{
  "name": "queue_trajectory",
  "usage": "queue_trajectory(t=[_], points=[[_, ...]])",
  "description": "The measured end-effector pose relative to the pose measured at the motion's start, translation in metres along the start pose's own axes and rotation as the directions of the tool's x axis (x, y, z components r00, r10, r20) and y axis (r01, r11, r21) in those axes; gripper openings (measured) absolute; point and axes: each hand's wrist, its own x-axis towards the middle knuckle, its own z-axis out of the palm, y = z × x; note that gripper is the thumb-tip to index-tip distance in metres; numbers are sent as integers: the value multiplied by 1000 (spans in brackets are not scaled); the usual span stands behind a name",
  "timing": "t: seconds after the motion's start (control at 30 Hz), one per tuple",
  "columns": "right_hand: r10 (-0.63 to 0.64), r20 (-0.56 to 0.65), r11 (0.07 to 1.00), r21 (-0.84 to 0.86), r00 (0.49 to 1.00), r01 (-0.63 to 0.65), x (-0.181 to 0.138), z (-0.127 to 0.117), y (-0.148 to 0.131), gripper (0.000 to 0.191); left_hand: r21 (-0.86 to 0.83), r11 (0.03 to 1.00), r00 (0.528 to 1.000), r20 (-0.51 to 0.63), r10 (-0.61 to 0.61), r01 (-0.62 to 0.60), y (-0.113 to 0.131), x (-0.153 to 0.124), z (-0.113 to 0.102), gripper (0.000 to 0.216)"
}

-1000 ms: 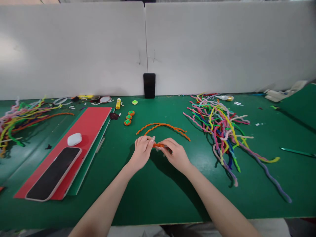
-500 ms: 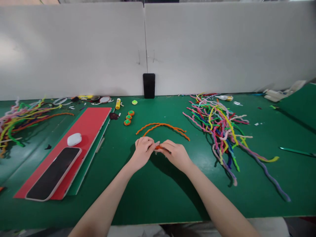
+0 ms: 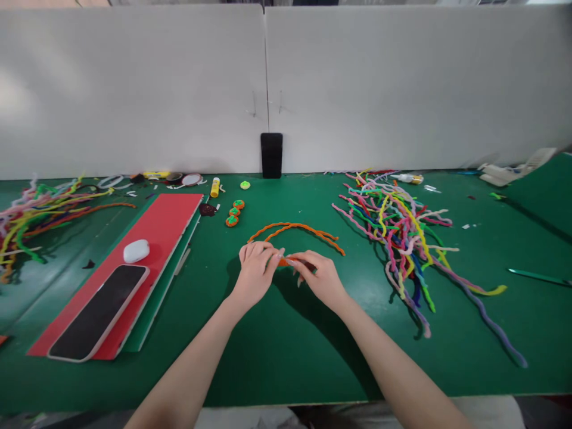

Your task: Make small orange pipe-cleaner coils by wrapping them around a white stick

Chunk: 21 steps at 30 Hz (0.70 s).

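Note:
My left hand [image 3: 255,269] and my right hand [image 3: 318,274] meet at the middle of the green table [image 3: 286,345], fingers pinched together on a short piece of orange pipe cleaner [image 3: 283,261]. Only a small bit of it shows between the fingertips. Just beyond the hands lie two long orange pipe cleaners [image 3: 295,230], curved in an arc. Three small orange and green pieces [image 3: 234,212] sit to the left of that arc.
A heap of many-coloured pipe cleaners [image 3: 402,232] spreads at the right, another [image 3: 40,211] at the far left. A red board [image 3: 147,250] carries a phone [image 3: 96,313] and a white case [image 3: 136,251]. A glue stick [image 3: 215,187] and a black phone [image 3: 271,155] stand by the white partition.
The hands have shifted slightly away from me and drawn closer together; less of the orange piece shows between the fingers. The view has shifted a little.

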Motion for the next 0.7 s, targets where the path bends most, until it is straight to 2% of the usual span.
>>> queue_trajectory(t=[0.17,0.33,0.47,0.53,0.7], points=[[22,-68,995,94,997,-16,2,-3,1,20,-73,989,991,35,-125,128,-6,2,-4,37],[-104,-64,994,29,993,106,0,-2,0,19,-100,987,985,133,-114,127,-3,2,2,45],[-173,-77,985,-19,982,172,-1,-1,-1,18,-97,986,983,138,-123,137,-1,1,4,40],[-148,-86,989,-18,985,147,-1,0,-1,17,-81,992,989,113,-92,101,0,1,4,38],[15,-88,998,64,996,-9,0,1,-2,19,-12,1000,1000,20,-12,12,3,0,4,38]])
